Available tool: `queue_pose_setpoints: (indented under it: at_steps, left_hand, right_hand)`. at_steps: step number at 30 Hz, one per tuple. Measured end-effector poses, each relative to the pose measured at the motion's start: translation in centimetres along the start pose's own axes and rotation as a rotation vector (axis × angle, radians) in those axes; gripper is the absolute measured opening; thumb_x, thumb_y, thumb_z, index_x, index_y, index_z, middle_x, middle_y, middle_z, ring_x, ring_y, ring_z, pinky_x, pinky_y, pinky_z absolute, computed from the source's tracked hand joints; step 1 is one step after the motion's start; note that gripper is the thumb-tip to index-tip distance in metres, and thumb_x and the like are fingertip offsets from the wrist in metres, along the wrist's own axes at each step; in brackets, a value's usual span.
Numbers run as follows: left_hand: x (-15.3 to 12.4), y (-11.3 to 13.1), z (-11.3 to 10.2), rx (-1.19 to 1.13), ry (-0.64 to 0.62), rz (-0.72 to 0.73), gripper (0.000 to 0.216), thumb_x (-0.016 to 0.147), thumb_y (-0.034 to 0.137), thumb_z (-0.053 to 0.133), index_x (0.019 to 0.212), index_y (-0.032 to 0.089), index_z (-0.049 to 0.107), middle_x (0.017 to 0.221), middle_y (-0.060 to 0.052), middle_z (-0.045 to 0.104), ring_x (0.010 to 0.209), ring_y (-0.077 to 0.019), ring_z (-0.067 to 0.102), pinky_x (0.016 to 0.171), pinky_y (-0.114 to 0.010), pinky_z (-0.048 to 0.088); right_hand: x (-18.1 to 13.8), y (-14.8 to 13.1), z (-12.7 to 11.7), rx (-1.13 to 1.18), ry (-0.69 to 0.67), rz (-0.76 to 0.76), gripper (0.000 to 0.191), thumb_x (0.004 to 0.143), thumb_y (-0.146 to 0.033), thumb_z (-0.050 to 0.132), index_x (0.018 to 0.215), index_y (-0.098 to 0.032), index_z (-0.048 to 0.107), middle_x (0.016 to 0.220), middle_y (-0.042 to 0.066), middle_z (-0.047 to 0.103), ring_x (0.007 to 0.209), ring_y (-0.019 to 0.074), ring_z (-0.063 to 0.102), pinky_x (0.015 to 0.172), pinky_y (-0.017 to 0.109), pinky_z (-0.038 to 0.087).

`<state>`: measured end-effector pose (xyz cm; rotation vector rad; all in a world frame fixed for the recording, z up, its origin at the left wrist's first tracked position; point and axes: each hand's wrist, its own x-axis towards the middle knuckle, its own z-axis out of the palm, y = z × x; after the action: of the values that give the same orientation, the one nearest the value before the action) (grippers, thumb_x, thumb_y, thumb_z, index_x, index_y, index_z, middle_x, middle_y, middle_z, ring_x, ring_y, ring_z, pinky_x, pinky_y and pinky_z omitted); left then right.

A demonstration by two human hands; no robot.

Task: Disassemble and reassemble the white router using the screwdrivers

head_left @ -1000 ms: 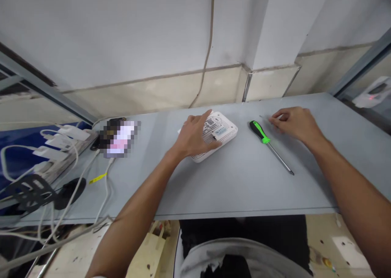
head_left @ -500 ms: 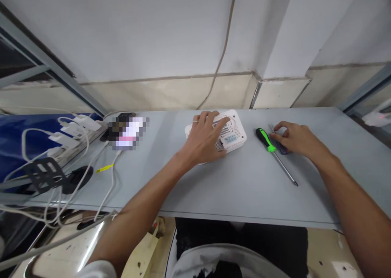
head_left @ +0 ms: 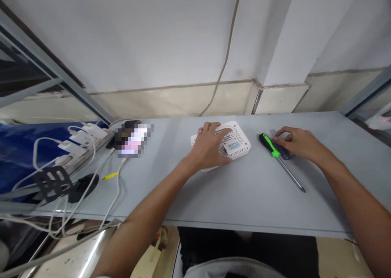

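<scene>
A white router-like box (head_left: 242, 142) lies on the table with its vented, labelled face up. My left hand (head_left: 209, 147) grips it from above, thumb along the near edge and fingers over the far side; a ring shows on one finger. To the right, my right hand (head_left: 296, 142) has thumb and index finger closed at a small screwdriver (head_left: 285, 153) with a dark handle, partly hidden by the fingers. Just left of that lies a larger black-and-green screwdriver (head_left: 269, 144), its steel shaft pointing toward the near right.
On the left lie a phone (head_left: 134, 141) with a blurred screen, white cables and a black stand (head_left: 53, 182). A power strip (head_left: 76, 153) holds several white chargers. A wall (head_left: 171, 98) runs behind the grey table (head_left: 238, 200), with metal posts at both sides.
The view has shifted slightly, so everything sits a little lower and further right. Both hands keep nearly the same places on the box and at the small screwdriver.
</scene>
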<state>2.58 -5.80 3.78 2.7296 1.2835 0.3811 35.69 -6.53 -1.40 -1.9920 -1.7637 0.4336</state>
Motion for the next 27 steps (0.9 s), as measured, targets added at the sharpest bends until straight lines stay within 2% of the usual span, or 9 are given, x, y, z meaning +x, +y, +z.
queue_pose_setpoints:
  at_steps: [2,4,8,12,15,19,21,24,27]
  left_hand:
    - [-0.2,0.4,-0.1,0.053,0.043,0.013,0.087,0.070,0.041,0.087,0.149,0.024,0.054,0.154,-0.020,0.044,0.141,-0.0413,0.037,0.116,-0.068,0.036]
    - [-0.2,0.8,-0.3,0.089,0.045,0.032,0.085,0.071,0.039,0.087,0.148,0.023,0.054,0.153,-0.020,0.044,0.140,-0.0420,0.038,0.115,-0.067,0.037]
    - [-0.1,0.6,-0.7,0.133,0.033,0.089,0.083,0.074,0.040,0.085,0.148,0.020,0.053,0.153,-0.022,0.044,0.139,-0.0421,0.040,0.113,-0.063,0.040]
    - [0.4,-0.2,-0.9,0.078,-0.031,0.050,0.089,0.076,0.051,0.084,0.152,0.019,0.049,0.151,-0.020,0.048,0.134,-0.0396,0.046,0.113,-0.059,0.042]
    - [0.6,-0.3,-0.6,0.054,-0.060,0.041,0.097,0.076,0.055,0.083,0.158,0.022,0.043,0.152,-0.019,0.047,0.133,-0.0382,0.047,0.115,-0.059,0.040]
    - [0.3,0.5,0.4,0.122,-0.044,0.037,0.107,0.080,0.054,0.078,0.168,0.023,0.027,0.156,-0.021,0.041,0.138,-0.0417,0.040,0.116,-0.065,0.035]
    - [0.2,0.9,0.8,0.095,-0.070,0.028,0.108,0.080,0.057,0.077,0.169,0.023,0.026,0.158,-0.021,0.042,0.140,-0.0416,0.039,0.116,-0.065,0.035]
    - [0.1,0.9,1.0,-0.010,-0.119,0.024,0.108,0.078,0.063,0.078,0.167,0.023,0.031,0.160,-0.017,0.045,0.141,-0.0395,0.039,0.117,-0.062,0.038]
    - [0.2,0.6,0.7,-0.091,-0.126,0.057,0.110,0.076,0.062,0.081,0.166,0.024,0.032,0.161,-0.014,0.047,0.141,-0.0381,0.043,0.117,-0.060,0.040]
  right_hand:
    - [-0.2,-0.6,-0.3,0.025,-0.084,0.088,0.026,0.087,-0.052,0.064,0.089,-0.027,0.070,0.057,-0.001,0.069,0.050,0.0228,0.065,0.064,0.039,0.048]
    - [-0.4,-1.1,-0.7,0.048,-0.102,0.120,0.031,0.089,-0.056,0.061,0.091,-0.027,0.070,0.056,-0.001,0.068,0.050,0.0230,0.065,0.067,0.040,0.049]
    - [-0.6,-1.5,-1.5,0.079,-0.047,0.125,0.041,0.093,-0.063,0.058,0.098,-0.025,0.072,0.059,0.000,0.070,0.049,0.0210,0.063,0.065,0.039,0.047]
    - [-0.5,-1.7,-2.1,0.090,0.087,0.150,0.034,0.096,-0.055,0.061,0.098,-0.023,0.071,0.070,0.003,0.074,0.051,0.0170,0.060,0.067,0.038,0.047]
    - [-0.7,-2.5,-2.3,0.101,0.220,0.123,0.025,0.096,-0.047,0.063,0.089,-0.025,0.071,0.067,0.004,0.073,0.051,0.0173,0.056,0.067,0.039,0.045]
    - [-1.7,-3.9,-2.2,0.153,0.285,0.058,0.014,0.093,-0.037,0.067,0.086,-0.027,0.073,0.063,0.001,0.070,0.050,0.0161,0.052,0.064,0.037,0.043]
    - [-2.2,-4.4,-1.8,0.215,0.302,0.014,0.013,0.091,-0.035,0.067,0.088,-0.025,0.075,0.063,0.001,0.069,0.054,0.0156,0.058,0.063,0.035,0.043]
    - [-2.4,-4.5,-0.8,0.320,0.290,-0.060,0.019,0.090,-0.040,0.067,0.092,-0.023,0.076,0.062,0.000,0.068,0.060,0.0172,0.065,0.063,0.033,0.045]
    - [-2.4,-4.4,0.3,0.347,0.236,-0.139,0.026,0.090,-0.048,0.066,0.094,-0.024,0.077,0.059,-0.002,0.064,0.055,0.0160,0.059,0.060,0.033,0.045]
